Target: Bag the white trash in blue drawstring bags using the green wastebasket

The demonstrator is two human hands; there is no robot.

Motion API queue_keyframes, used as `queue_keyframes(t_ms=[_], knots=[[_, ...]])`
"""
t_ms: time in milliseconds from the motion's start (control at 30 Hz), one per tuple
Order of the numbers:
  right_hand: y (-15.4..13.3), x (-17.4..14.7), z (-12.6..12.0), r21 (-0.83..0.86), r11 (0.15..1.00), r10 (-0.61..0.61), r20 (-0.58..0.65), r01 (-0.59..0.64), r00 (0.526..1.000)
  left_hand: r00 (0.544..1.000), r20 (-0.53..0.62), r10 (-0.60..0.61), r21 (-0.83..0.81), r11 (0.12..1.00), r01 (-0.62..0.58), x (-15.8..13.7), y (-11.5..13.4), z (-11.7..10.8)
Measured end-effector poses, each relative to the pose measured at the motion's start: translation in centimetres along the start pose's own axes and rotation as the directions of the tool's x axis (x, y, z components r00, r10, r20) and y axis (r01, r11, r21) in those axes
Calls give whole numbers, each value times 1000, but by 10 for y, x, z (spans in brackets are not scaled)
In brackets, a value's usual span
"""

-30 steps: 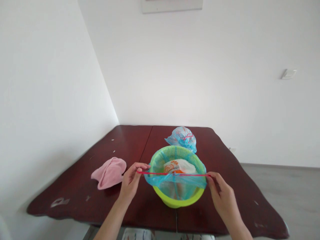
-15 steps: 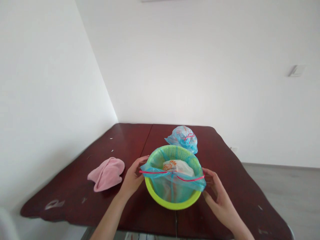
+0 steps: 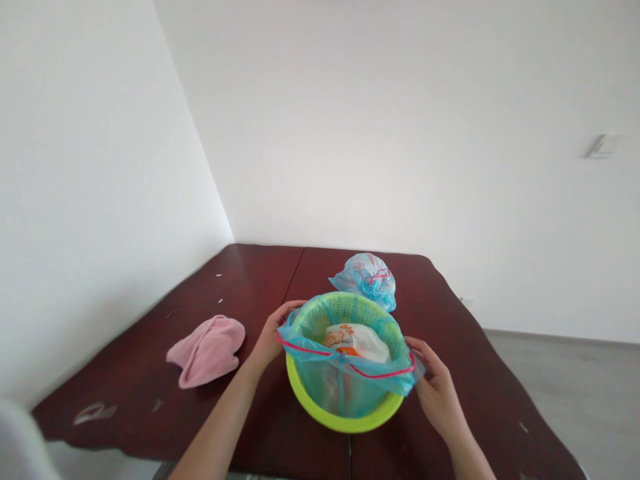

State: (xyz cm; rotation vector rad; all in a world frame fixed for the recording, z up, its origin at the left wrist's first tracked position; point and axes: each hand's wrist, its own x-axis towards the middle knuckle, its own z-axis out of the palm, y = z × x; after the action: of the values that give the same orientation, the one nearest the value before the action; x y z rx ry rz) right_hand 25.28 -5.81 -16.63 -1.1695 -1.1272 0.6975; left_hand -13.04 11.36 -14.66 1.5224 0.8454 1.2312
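A translucent blue drawstring garbage bag [image 3: 395,385] lines a yellow-green plastic basket [image 3: 345,425] near the table's front. Its red drawstring runs along the near edge of the bag's mouth, which sags across the basket. Inside lies crumpled white packaging [image 3: 370,343] with orange print. My left hand [image 3: 270,341] grips the bag's left edge at the rim, fingertips partly hidden behind the film. On the opposite side, my right hand [image 3: 436,385] is closed on the bag's right edge, with the thumb partly covered by plastic.
Behind the basket sits a second blue bag [image 3: 367,277], filled and gathered with a red string. A folded pink cloth [image 3: 207,351] rests left of my left arm. The dark red table [image 3: 260,267] meets white walls at the back and left.
The bag's near edge has spread wider, and more of the orange print shows inside. My left hand has shifted slightly away from me; my right hand has moved a little outward.
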Motion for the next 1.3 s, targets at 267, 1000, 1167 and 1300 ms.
queue_keyframes(t_ms=[267,1000,1167,1300], knots=[[11,16,10,93,996,11,25,-13,1000,995,47,-83,-186,978,90,21,-10,6],[10,46,40,237,969,130,-256,-68,958,976,168,-139,-399,896,196,69,-2,26],[2,44,32,376,923,177,-232,-80,957,977,146,-155,-438,875,205,69,-3,15],[-11,43,25,409,910,144,-158,-68,977,977,171,-128,-416,889,189,69,3,12]])
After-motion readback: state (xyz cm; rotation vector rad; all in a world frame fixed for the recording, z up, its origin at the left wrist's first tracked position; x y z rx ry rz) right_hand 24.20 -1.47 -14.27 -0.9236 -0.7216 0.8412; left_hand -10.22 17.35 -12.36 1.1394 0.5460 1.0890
